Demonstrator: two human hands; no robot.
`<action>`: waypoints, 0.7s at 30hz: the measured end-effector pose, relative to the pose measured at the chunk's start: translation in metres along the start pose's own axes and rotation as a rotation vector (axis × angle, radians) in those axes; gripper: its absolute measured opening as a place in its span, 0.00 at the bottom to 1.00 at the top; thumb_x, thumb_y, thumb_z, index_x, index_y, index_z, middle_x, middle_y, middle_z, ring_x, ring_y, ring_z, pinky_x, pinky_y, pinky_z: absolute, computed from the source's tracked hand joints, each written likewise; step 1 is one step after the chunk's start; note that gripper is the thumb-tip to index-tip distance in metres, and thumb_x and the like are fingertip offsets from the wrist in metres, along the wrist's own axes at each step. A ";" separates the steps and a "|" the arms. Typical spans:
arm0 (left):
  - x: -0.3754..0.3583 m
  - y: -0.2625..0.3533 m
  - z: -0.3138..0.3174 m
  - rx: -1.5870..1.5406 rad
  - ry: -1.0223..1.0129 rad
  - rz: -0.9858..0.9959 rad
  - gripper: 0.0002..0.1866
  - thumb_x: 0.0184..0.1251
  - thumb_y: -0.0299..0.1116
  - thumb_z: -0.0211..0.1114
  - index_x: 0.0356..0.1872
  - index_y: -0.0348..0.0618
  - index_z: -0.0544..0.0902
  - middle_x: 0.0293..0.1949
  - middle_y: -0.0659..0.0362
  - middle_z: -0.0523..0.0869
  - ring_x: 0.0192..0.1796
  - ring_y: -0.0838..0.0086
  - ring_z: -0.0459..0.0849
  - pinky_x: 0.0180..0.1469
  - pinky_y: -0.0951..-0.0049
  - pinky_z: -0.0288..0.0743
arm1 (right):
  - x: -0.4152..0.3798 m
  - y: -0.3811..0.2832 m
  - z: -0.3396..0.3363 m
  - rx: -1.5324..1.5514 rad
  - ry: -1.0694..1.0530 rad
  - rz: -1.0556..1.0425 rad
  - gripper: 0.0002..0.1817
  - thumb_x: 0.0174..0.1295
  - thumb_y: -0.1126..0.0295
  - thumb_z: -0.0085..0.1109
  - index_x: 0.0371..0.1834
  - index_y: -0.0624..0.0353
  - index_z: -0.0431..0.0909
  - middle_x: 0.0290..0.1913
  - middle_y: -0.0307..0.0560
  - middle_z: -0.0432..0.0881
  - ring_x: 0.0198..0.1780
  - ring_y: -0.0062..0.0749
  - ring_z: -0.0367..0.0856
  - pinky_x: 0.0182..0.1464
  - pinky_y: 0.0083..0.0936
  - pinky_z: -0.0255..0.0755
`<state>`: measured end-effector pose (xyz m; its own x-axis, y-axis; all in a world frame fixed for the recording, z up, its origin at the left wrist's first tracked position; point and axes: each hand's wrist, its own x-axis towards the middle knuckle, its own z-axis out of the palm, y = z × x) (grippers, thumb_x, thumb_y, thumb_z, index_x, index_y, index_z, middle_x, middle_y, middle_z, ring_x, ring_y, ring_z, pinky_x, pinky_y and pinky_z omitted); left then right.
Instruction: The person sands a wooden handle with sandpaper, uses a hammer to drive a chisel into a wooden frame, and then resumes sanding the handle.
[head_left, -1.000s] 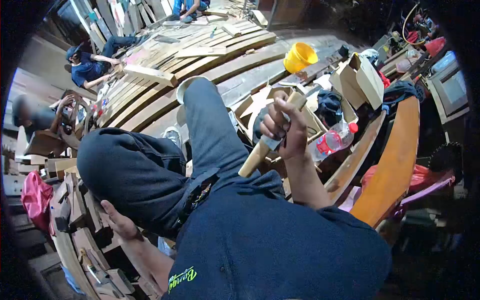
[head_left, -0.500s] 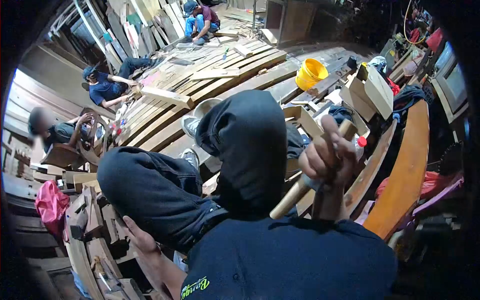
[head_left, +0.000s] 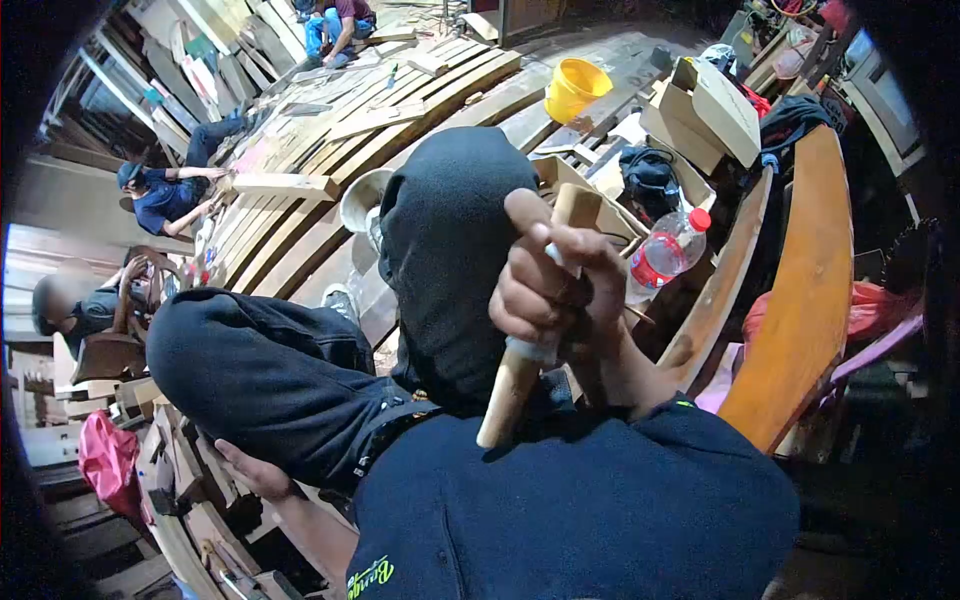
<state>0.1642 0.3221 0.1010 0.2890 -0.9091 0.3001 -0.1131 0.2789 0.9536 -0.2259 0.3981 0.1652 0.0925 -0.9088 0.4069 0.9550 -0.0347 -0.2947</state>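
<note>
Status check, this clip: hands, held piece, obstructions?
Right hand closed around wooden piece, both ends showing. Left hand open by left thigh. Red-capped bottle beyond right hand; nothing visibly blocking.

Light falls across the long wooden planks point(head_left: 440, 105).

"Bright over on those long pale wooden planks point(head_left: 450, 85), isn't it?"

"Yes, with dark shadow lines between them. The far right sinks into murk, and the dark cloth trousers point(head_left: 460, 290) fade to black in their folds."

"And the right hand point(head_left: 560, 275)?"

"Fairly sharp, shadowed toward the wrist. The seated person in dark clothes point(head_left: 97, 306) has a blurred face."

"Edges?"

"Bent outward, with black rounding off the corners."
</note>
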 end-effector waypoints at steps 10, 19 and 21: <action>-0.011 -0.005 0.019 -0.107 0.017 -0.150 0.35 0.71 0.56 0.38 0.67 0.35 0.60 0.65 0.45 0.65 0.65 0.56 0.66 0.69 0.60 0.56 | -0.005 0.018 0.005 -0.058 0.036 0.078 0.10 0.59 0.63 0.53 0.35 0.52 0.62 0.13 0.31 0.56 0.11 0.18 0.55 0.15 0.19 0.56; -0.017 -0.012 0.019 -0.142 -0.005 -0.165 0.35 0.70 0.55 0.40 0.66 0.34 0.60 0.65 0.45 0.65 0.65 0.56 0.66 0.69 0.60 0.55 | 0.002 0.038 0.018 -0.089 0.095 0.229 0.13 0.55 0.65 0.59 0.34 0.54 0.64 0.17 0.33 0.62 0.15 0.19 0.63 0.17 0.18 0.58; -0.018 -0.013 0.019 -0.152 -0.001 -0.172 0.35 0.70 0.55 0.40 0.66 0.34 0.60 0.65 0.45 0.65 0.65 0.56 0.66 0.69 0.60 0.55 | 0.004 0.042 0.015 -0.094 0.063 0.209 0.12 0.56 0.66 0.58 0.34 0.54 0.64 0.17 0.33 0.63 0.15 0.19 0.63 0.17 0.18 0.58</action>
<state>0.1420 0.3288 0.0825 0.2903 -0.9477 0.1327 0.0824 0.1629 0.9832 -0.1810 0.3998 0.1677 0.2650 -0.9244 0.2742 0.8859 0.1211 -0.4477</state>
